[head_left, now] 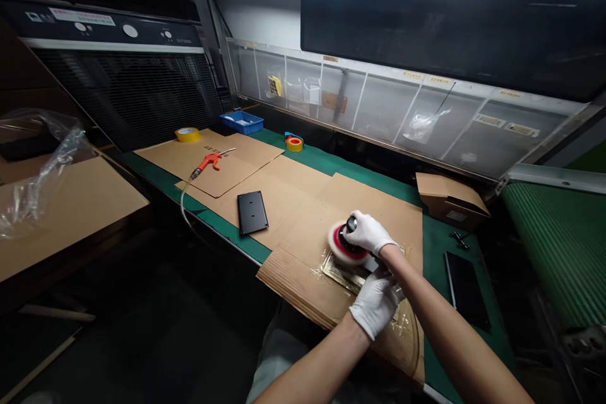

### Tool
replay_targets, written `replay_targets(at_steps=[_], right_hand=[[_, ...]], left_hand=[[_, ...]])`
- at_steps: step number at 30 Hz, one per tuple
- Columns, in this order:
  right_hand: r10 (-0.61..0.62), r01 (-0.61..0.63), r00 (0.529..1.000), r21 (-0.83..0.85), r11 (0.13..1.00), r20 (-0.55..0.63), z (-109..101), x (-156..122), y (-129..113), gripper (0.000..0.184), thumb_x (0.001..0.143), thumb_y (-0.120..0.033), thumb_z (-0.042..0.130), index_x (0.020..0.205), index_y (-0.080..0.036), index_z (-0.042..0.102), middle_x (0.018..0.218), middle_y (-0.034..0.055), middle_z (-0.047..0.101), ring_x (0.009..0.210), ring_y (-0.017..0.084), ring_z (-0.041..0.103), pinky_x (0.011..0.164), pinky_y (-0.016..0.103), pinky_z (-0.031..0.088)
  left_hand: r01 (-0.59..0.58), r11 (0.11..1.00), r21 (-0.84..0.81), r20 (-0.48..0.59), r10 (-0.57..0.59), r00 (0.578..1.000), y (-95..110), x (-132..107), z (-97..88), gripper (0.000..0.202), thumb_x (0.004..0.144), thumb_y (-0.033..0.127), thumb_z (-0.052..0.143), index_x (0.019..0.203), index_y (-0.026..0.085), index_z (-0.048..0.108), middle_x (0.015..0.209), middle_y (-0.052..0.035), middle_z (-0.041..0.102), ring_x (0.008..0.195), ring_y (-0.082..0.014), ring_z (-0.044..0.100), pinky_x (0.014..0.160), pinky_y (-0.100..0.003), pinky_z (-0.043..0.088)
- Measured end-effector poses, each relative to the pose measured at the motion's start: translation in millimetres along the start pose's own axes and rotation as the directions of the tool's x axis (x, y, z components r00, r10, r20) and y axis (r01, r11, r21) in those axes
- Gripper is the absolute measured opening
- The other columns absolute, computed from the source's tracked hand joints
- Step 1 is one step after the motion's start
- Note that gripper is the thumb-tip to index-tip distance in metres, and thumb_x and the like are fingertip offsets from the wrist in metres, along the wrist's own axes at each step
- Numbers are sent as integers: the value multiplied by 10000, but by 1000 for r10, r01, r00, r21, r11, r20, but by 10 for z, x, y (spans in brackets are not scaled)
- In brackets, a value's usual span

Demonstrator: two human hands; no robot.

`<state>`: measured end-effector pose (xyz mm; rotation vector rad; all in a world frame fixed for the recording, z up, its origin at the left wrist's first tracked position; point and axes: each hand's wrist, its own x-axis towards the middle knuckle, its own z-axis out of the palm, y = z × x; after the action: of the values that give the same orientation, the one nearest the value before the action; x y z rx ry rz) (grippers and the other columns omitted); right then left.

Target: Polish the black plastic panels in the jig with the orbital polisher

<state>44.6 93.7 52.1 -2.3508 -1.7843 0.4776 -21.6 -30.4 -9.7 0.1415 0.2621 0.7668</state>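
Both my hands wear white gloves. My right hand (368, 232) is closed over the black knob on top of a round polishing tool (341, 246) with a red disc and a white pad. The pad rests on a shiny flat plate (337, 273) lying in clear film on a cardboard sheet (303, 278). Just behind the tool, my left hand (376, 304) is curled shut around something that seems to be the tool's rear body; the fingers hide it.
A black flat panel (252, 211) lies on cardboard to the left. Farther back lie an orange air gun (207, 163) with its hose, two tape rolls (188, 134) (294, 142) and a blue tray (242, 121). A cardboard box (452, 199) and another black panel (466, 290) sit to the right.
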Motion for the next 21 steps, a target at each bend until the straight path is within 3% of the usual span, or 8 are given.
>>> replay_targets(at_steps=[2, 5, 10, 15, 18, 21], right_hand=[[4, -4, 1000, 34, 999, -5, 14, -26, 30, 436, 889, -464, 653, 1264, -243, 624, 1140, 126, 727, 977, 279, 732, 839, 348, 535], [178, -178, 983, 16, 984, -42, -1, -40, 144, 437, 903, -470, 622, 1280, -248, 622, 1235, 163, 683, 996, 315, 739, 845, 396, 553], [350, -348, 927, 38, 937, -136, -52, -61, 644, 603, 944, -458, 578, 1495, -228, 497, 1314, 202, 612, 1094, 345, 731, 929, 446, 549], [515, -513, 840, 57, 856, -170, -26, -170, 1411, 640, 1005, -471, 490, 1565, -170, 415, 1324, 253, 562, 1101, 385, 732, 897, 454, 538], [502, -497, 851, 74, 865, -151, -56, -249, 1764, 717, 1006, -523, 508, 1624, -194, 352, 1351, 251, 553, 1094, 357, 729, 900, 429, 528], [480, -480, 867, 35, 876, -132, -146, -344, 1820, 745, 991, -500, 556, 1638, -197, 344, 1338, 232, 576, 1090, 326, 711, 917, 409, 514]], left_hand=[[-5, 1000, 9, -4, 5, 1000, -17, -14, -5, 539, 666, 130, 934, 1171, 184, 755, 1082, -92, 763, 1013, -227, 701, 918, -332, 532], [73, 994, 76, -37, -71, 997, -30, -75, -25, 492, 633, 122, 948, 1083, 164, 753, 1043, -75, 739, 948, -192, 689, 865, -307, 500], [206, 963, 174, -36, -203, 979, -145, -188, -140, 677, 559, 149, 958, 1176, 159, 679, 1085, -87, 699, 928, -202, 700, 837, -327, 466], [295, 894, 338, -151, -258, 954, -514, -283, -393, 826, 535, 179, 894, 1301, 137, 589, 1016, -76, 710, 783, -167, 696, 723, -282, 431], [347, 844, 409, -166, -305, 938, -765, -327, -568, 806, 513, 173, 830, 1282, 99, 597, 958, -77, 727, 740, -163, 699, 705, -276, 440], [359, 797, 485, -150, -328, 933, -970, -327, -679, 841, 537, 261, 802, 1330, 94, 576, 865, -55, 726, 629, -153, 655, 655, -295, 448]])
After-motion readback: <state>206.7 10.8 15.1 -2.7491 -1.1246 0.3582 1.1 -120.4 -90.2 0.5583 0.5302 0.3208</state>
